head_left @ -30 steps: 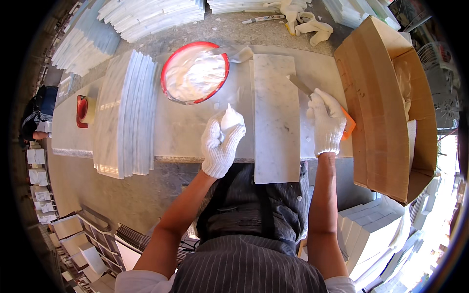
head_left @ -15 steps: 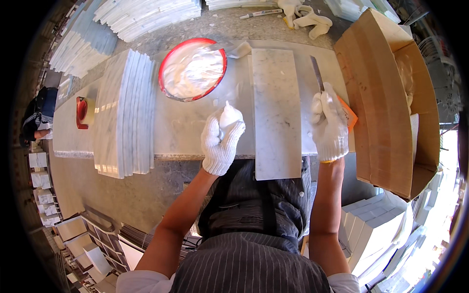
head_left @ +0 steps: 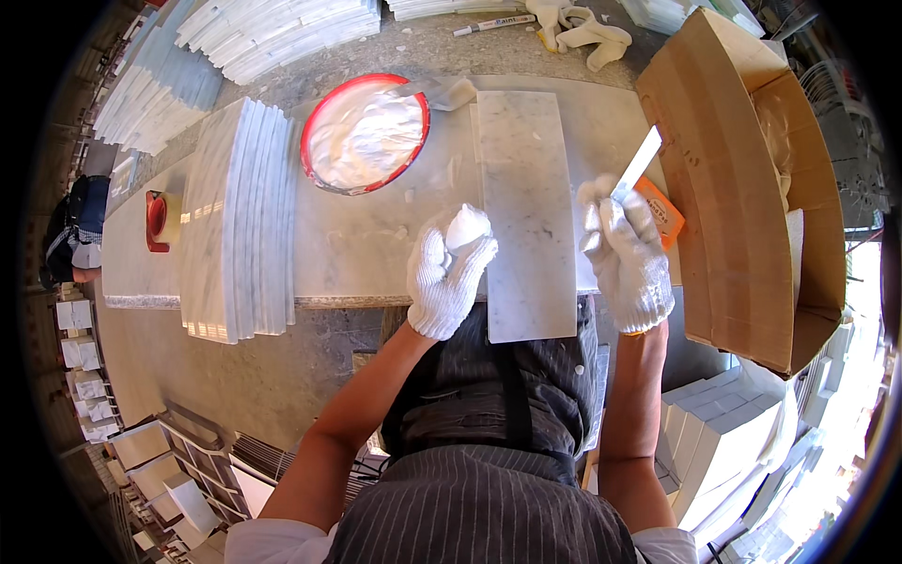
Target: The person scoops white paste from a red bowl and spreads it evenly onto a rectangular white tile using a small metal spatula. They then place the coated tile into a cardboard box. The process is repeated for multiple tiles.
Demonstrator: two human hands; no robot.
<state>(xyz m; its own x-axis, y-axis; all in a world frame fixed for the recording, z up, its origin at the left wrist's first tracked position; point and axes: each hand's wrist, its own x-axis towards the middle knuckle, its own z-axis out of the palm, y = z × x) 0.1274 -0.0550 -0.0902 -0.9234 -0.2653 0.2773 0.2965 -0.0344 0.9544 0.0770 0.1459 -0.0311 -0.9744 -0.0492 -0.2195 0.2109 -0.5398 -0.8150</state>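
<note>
My left hand [head_left: 440, 288], in a white knitted glove, is closed around a lump of smooth white paste [head_left: 467, 227] beside the left edge of a marble tile [head_left: 528, 211]. The grey-veined tile lies lengthwise, its near end overhanging the table edge. To its right, my gloved right hand [head_left: 629, 256] grips a narrow flat metal blade [head_left: 639, 162] that points up and to the right. Beyond my left hand stands a red-rimmed bowl [head_left: 305, 155] of white paste. A scraper [head_left: 451, 95] rests across the bowl's right rim.
Upright marble tiles [head_left: 214, 216] stand at left, beside a red tape dispenser [head_left: 156, 226]. An orange packet [head_left: 662, 214] lies against an open cardboard box [head_left: 714, 202] on the right. At the back are a marker [head_left: 493, 25], spare gloves [head_left: 592, 39] and more stacked tiles [head_left: 282, 33].
My left hand has shifted right with the paste, close to the tile, and the lump's pointed tip is gone. The blade in my right hand has swung from leaning left to leaning right.
</note>
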